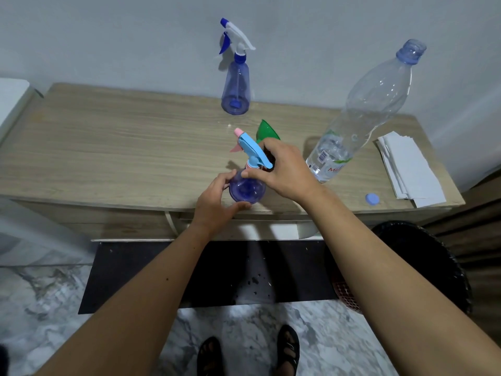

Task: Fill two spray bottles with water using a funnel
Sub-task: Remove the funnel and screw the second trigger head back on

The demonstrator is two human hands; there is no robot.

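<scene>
To unscrew or tighten the light-blue and pink trigger head (250,150) well, the left hand (217,204) should keep its grip firm around the small round violet plastic spray bottle (247,189), while the right hand (282,169), fingers curled at the collar, turns it straight. This bottle stands at the front edge of the wooden bench (108,147), translucent, beside the green plastic funnel (267,131).
</scene>
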